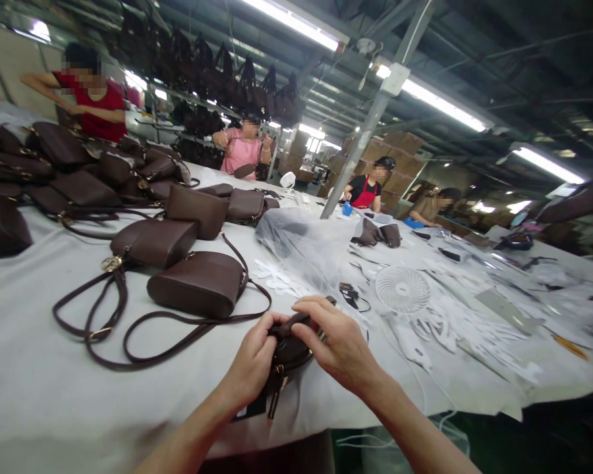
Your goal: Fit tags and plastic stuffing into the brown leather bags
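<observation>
A small dark brown handbag [292,352] with gold zip fittings is between my two hands at the near edge of the table. My left hand [254,355] is closed on the bag's left side, fingers at its top. My right hand [338,339] is closed over the right side, thumb and fingers pinching the dark strap [295,322] along the top. A zip pull [275,395] hangs down at the front. Part of the bag is hidden under my fingers. Just beyond lies another brown handbag [197,283] with its long strap [165,349] looped on the white cloth.
More brown handbags [84,191] are heaped at the left. A clear plastic bag [309,243] lies ahead, near a metal post [360,145]. To the right are a white fan [402,289], white cut-out pieces [494,332] and a yellow-handled tool [570,347]. Several co-workers sit across the table.
</observation>
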Available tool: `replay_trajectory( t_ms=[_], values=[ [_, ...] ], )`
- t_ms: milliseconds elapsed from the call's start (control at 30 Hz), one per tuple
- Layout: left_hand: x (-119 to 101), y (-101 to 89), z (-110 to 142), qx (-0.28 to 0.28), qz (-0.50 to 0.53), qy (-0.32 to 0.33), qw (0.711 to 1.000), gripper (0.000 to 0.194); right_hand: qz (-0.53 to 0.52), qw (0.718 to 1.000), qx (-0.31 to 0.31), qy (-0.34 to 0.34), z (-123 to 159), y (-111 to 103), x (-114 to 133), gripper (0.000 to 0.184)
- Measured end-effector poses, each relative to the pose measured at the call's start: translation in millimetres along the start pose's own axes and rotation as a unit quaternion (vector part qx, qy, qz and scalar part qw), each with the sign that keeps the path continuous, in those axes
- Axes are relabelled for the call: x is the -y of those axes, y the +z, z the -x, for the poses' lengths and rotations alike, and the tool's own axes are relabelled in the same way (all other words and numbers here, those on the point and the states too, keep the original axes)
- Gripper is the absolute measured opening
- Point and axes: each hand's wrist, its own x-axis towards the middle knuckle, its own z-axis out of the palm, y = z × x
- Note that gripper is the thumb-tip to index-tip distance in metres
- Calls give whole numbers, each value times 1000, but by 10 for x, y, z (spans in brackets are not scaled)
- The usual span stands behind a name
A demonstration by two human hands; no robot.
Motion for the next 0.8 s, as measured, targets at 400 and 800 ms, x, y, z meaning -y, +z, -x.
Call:
replay_trajectory(
  t_ms=[400, 800],
  values=[
    [93, 49, -73, -13, -12, 20, 1000, 28, 317, 903, 277, -91, -485, -111, 380, 10],
    [78, 15, -102, 10, -43, 10, 999, 30, -238, 953, 181, 57, -336, -63, -135, 18]
  ],
)
